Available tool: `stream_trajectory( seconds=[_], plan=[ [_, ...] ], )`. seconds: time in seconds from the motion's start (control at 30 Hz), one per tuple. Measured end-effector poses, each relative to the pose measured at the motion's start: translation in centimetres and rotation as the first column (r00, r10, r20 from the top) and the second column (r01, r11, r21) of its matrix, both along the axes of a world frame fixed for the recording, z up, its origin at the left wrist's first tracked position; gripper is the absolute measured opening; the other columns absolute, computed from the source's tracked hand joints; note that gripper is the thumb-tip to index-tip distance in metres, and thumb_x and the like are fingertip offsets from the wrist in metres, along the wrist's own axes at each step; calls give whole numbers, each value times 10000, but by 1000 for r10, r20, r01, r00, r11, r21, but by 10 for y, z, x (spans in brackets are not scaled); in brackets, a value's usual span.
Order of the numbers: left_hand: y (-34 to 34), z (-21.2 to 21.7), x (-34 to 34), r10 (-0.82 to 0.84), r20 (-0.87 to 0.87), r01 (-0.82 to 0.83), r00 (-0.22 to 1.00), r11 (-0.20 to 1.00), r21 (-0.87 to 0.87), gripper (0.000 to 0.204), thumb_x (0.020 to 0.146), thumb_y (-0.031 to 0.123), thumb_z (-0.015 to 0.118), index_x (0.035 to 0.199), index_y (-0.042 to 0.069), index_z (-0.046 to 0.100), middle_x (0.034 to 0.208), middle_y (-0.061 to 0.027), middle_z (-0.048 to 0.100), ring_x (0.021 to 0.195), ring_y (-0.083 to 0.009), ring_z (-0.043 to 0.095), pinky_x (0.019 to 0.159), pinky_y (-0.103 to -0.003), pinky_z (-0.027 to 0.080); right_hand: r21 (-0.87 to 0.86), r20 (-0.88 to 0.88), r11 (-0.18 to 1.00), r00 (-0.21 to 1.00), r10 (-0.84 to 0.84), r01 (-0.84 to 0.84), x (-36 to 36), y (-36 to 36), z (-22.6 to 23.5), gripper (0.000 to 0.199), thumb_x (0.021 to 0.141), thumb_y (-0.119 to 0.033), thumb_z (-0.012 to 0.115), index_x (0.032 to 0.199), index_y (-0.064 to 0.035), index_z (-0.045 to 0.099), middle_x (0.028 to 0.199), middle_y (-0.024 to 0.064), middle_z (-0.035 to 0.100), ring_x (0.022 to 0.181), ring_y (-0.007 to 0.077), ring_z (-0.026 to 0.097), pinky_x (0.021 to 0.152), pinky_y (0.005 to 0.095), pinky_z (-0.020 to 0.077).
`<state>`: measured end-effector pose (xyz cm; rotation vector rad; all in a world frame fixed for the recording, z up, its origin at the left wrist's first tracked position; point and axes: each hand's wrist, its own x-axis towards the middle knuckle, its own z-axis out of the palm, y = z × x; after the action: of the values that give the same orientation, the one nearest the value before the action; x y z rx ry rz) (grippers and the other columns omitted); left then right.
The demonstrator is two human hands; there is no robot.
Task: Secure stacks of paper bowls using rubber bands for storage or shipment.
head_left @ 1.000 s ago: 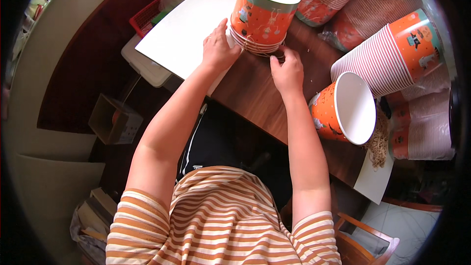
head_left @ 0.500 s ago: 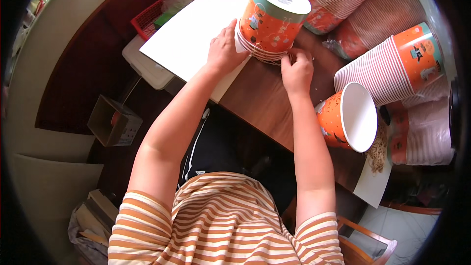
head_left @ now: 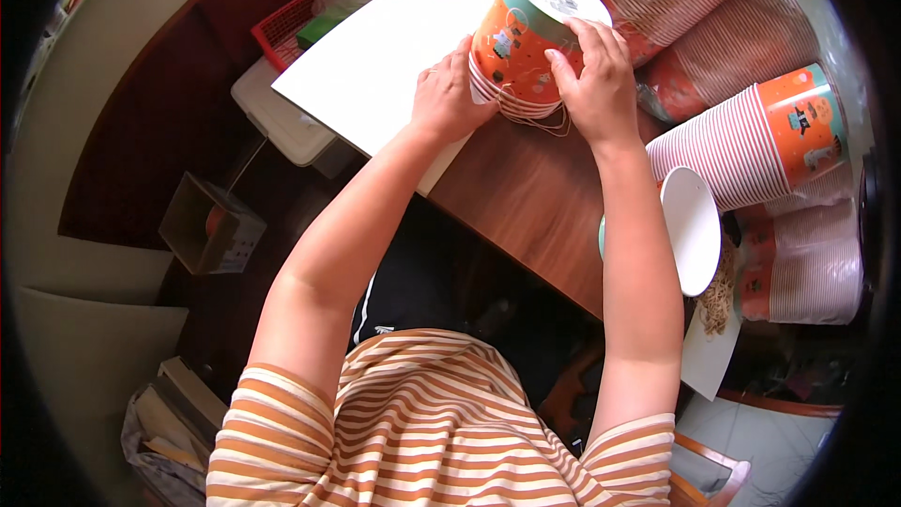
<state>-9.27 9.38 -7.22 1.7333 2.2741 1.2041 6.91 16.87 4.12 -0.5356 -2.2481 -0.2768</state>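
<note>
We see a brightly lit table inside a black fisheye rim.
On the table's left, we find a white panel nearly washed out; beneath the table, deep shadow.

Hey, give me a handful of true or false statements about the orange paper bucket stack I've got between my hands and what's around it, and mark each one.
1. The paper bucket stack between the hands is upside down. True.
2. The left hand is raised clear of that stack. False: the left hand touches its side, by the rims.
3. The right hand touches the stack near its base. True.
4. The single bucket at the right is orange inside. False: the single bucket is white inside.
5. Thin tan strands lie by the stack's rims. True.
6. The basket at the far left is blue. False: it is a red basket.
</note>
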Motion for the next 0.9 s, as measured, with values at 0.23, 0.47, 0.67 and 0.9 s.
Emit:
stream_trajectory(
  seconds=[0.23,0.47,0.67,0.9],
  plan=[
    [5,-2,3,-37,67,33,997,998,55,982,653,372,720,1442,53,230,1237,-189,543,1153,-330,523,1041,-429,316,-102,-73,995,997,9,-16,-2,4,5,231,796,-114,660,1004,-34,600,974,147,640,918,343,600,821,410,482],
    [6,0,1,-34,61,29,998,997,73,985,660,385,720,1443,62,218,1121,-184,610,1071,-324,580,1046,-455,305,-123,-65,992,998,19,-27,0,7,7,127,840,-87,597,960,-45,592,940,130,647,881,340,604,794,413,485],
    [2,5,2,-7,67,7,998,1000,2,990,671,391,703,1456,75,189,1147,-178,599,1092,-299,574,1072,-459,274,-210,-55,976,998,42,-52,3,11,14,91,852,-77,579,938,-51,592,905,127,647,850,333,610,744,412,496],
    [1,6,2,-6,73,10,997,999,-51,1008,665,384,716,1452,41,187,1173,-196,587,1186,-302,517,1100,-452,231,-238,-49,967,996,78,-87,5,19,20,72,862,-80,575,919,-40,589,883,155,649,821,356,626,692,419,505]
  ],
)
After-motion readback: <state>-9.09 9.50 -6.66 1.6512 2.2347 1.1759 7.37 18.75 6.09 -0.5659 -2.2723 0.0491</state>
